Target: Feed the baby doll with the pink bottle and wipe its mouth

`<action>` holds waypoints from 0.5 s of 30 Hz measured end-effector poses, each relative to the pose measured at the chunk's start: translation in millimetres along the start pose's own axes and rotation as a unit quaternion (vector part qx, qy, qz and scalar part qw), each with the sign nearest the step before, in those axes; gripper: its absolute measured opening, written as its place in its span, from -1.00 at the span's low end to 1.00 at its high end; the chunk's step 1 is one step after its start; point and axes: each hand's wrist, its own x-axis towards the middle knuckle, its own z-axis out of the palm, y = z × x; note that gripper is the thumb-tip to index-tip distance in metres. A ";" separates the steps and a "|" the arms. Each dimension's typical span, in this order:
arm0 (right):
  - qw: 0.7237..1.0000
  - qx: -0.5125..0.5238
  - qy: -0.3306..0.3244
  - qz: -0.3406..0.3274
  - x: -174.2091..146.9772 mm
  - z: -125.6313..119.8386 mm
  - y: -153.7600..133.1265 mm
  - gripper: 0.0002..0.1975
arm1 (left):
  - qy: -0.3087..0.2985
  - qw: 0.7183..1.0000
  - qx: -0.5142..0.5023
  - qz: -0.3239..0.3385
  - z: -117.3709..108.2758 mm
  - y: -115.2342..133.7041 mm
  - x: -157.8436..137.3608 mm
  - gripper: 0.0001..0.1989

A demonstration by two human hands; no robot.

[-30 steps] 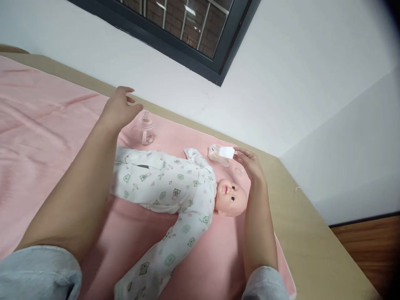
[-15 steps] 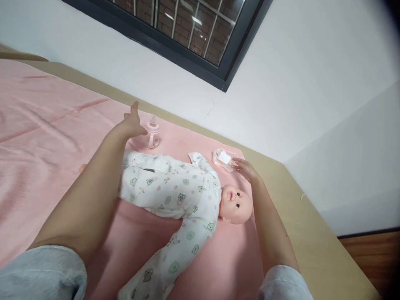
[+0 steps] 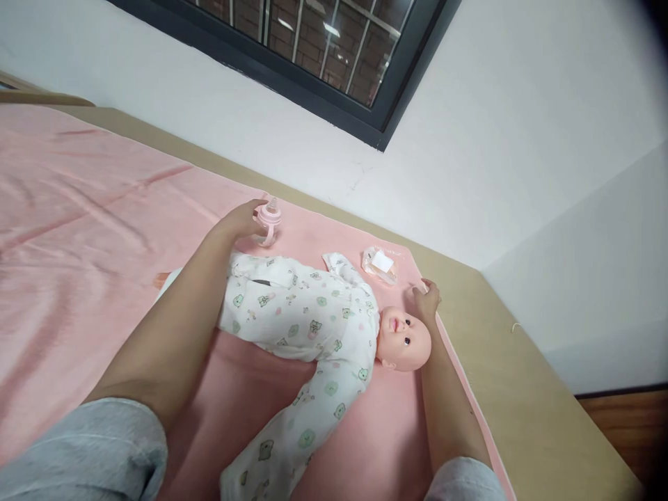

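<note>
My left hand (image 3: 247, 221) is closed around a baby bottle (image 3: 269, 223) with a pink collar, a pink handle and a clear teat. The bottle stands upright near the blanket's far edge. My right hand (image 3: 426, 300) has its fingers curled on the right edge of the pink blanket (image 3: 334, 226), just above the doll's head. The baby doll (image 3: 404, 339) lies face up in white clothes with a green animal print, head to the right. One long sleeve stretches toward me. My left forearm hides part of the doll's legs.
A small clear packet (image 3: 380, 264) with a white label lies between the doll and my right hand. The wooden tabletop (image 3: 514, 376) shows beyond the blanket. A white wall (image 3: 443, 202) and a dark-framed window (image 3: 383, 122) rise behind.
My left hand has come down onto the bottle and closed around it. My right hand has moved from beside the packet to the blanket's edge, its fingers now curled.
</note>
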 end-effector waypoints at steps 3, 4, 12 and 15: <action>0.998 -0.051 -0.009 0.021 -4.4 7.6 10.6 -0.33 | -0.003 1.000 -0.008 -0.003 2.4 0.6 -0.7 -0.17; 0.998 -0.050 -0.011 0.030 -5.3 10.0 13.9 -0.29 | -0.004 1.000 -0.007 -0.006 3.0 0.2 -0.5 -0.21; 0.999 -0.031 -0.027 0.027 -7.3 11.9 28.6 -0.18 | 0.020 0.999 0.000 -0.040 4.0 -0.9 1.6 -0.37; 0.999 -0.030 -0.038 0.019 -8.4 9.4 28.7 -0.17 | 0.032 0.999 -0.009 -0.025 1.3 2.8 -3.9 -0.42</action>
